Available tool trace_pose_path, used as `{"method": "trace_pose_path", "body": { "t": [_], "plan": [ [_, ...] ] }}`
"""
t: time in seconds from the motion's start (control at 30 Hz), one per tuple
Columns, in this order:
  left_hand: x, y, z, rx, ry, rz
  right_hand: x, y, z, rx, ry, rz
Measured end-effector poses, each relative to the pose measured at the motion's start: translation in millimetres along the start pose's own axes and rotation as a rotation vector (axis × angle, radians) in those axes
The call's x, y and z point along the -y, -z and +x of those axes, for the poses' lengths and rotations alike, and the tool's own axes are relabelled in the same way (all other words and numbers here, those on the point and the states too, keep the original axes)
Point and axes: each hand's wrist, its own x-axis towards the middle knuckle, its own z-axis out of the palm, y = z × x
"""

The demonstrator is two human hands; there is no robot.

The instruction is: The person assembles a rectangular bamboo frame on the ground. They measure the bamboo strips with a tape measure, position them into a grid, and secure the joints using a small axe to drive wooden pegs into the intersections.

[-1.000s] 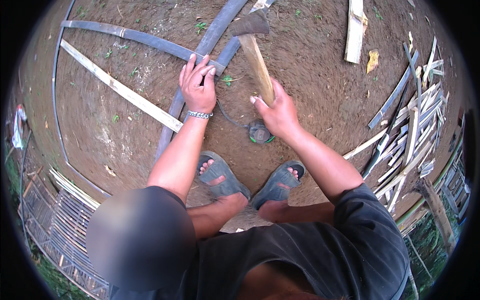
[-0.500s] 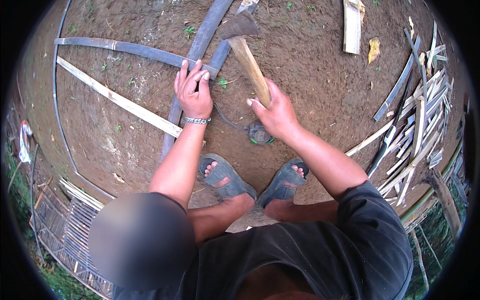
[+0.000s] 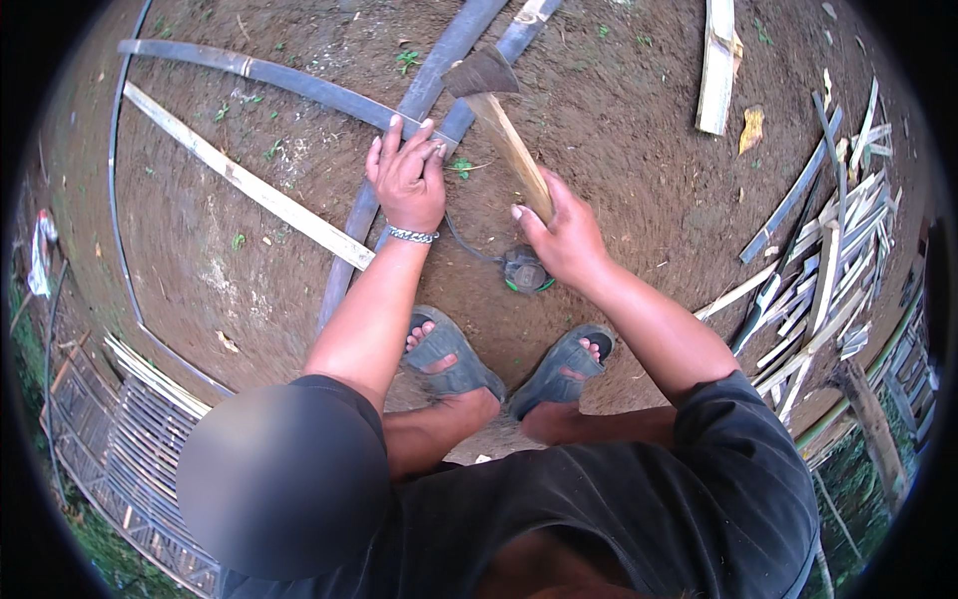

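Observation:
My right hand [image 3: 571,230] is closed round the wooden handle of an axe [image 3: 514,150]. Its dark metal head is up at the far end, close to the crossing of the strips. With fingers spread, my left hand [image 3: 409,190] rests its fingertips at the right end of a long dark bamboo strip [image 3: 299,88]. That strip lies across two dark lengths of bamboo, a left one [image 3: 449,60] and a right one [image 3: 514,45]. A pale split strip [image 3: 249,185] meets the left length lower down, left of my wrist.
Between my sandalled feet and hands lies a small round dark thing with a green edge [image 3: 526,270], a thin cord leading from it. A heap of split strips [image 3: 828,270] covers the right side. A pale slat [image 3: 717,70] lies far right, a slatted bamboo rack [image 3: 150,439] lower left.
The axe head has come a little nearer to the end of the dark strip. The whole view has shifted slightly. My left hand keeps its place on the strip.

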Motion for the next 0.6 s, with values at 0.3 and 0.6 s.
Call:
{"method": "trace_pose_path", "body": {
  "t": [0.3, 0.6],
  "plan": [
    [6, -2, -3, -0.044, 0.02, -0.044, -1, 21, -4, 0.089, 0.143, -0.181],
    [6, 0, -3, -0.028, 0.044, -0.106, -17, 23, -19, 0.089, 0.297, -0.34]
  ]
}}
